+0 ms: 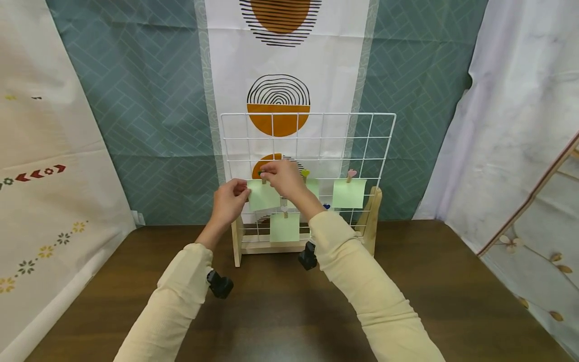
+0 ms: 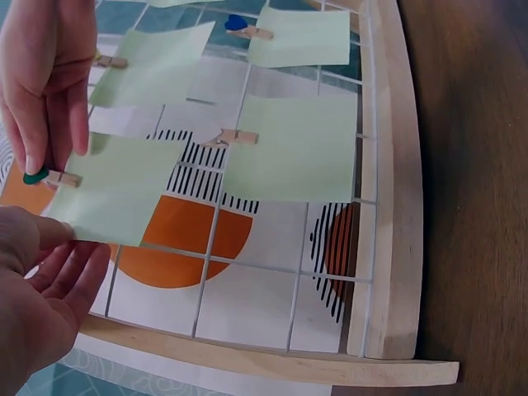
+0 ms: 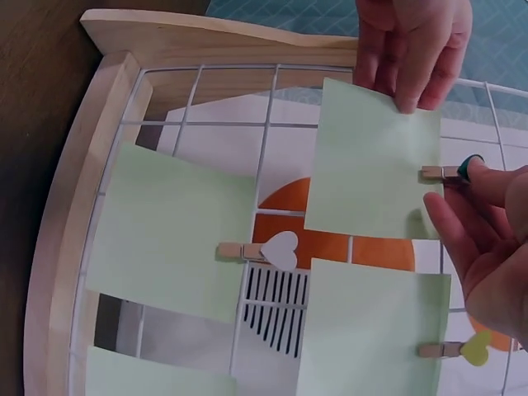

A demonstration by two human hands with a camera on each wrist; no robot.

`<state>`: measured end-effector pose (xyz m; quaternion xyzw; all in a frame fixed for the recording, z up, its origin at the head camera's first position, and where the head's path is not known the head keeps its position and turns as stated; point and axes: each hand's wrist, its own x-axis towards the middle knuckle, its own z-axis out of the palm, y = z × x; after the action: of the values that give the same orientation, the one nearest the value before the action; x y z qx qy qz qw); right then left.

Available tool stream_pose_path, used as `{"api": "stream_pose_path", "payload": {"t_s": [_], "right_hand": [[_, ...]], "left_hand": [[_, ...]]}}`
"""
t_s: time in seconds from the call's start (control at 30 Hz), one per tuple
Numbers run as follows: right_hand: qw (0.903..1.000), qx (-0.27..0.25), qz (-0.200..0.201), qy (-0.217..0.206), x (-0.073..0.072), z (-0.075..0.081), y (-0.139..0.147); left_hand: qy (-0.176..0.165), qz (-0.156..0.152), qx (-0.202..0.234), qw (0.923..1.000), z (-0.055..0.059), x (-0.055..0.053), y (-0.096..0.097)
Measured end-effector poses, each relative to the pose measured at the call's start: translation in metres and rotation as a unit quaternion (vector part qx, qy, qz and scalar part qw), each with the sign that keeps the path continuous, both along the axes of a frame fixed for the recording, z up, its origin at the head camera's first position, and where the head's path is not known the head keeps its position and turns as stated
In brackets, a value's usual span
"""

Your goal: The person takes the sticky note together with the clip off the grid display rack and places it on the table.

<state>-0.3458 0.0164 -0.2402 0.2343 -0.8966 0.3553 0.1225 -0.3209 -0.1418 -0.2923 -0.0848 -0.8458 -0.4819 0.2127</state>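
My left hand pinches the left edge of a pale green paper note in front of a white wire grid. At the note's top edge, my right hand pinches a small wooden clothespin by its end with the dark green heart. In the right wrist view the clothespin's jaws overlap the note's edge. Below hangs another note under a clothespin with a white heart. Beside it are a note with a yellow-green heart clip and, further right, a note with a pink heart clip.
A wooden stand holds the grid upright on a dark brown table. A blue heart clothespin grips a further note, mostly hidden by my right arm in the head view. Patterned cloth hangs close behind the grid.
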Motion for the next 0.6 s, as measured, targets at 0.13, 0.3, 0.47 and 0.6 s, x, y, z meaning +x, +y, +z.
{"api": "stream_pose_path", "payload": {"t_s": [0.13,0.3,0.47,0.6], "right_hand": [[0.9999,-0.012,-0.006,-0.003,-0.0006,-0.0013,-0.0007],[0.9996,0.004,-0.02,0.02,-0.0016,-0.0031,-0.0035],[0.9977,0.024,-0.04,0.049,-0.0032,-0.0033,-0.0046],[0.9962,0.04,-0.053,0.056,-0.0031,-0.0024,-0.0057]], "left_hand": [[0.007,0.009,-0.006,0.9999,0.0016,0.0013,0.0019],[0.024,0.016,-0.008,0.9995,0.0019,0.0021,0.0026],[0.03,0.017,-0.003,0.9994,0.0025,0.0005,0.0031],[0.031,0.009,0.006,0.9995,0.0031,-0.0007,0.0026]]}}
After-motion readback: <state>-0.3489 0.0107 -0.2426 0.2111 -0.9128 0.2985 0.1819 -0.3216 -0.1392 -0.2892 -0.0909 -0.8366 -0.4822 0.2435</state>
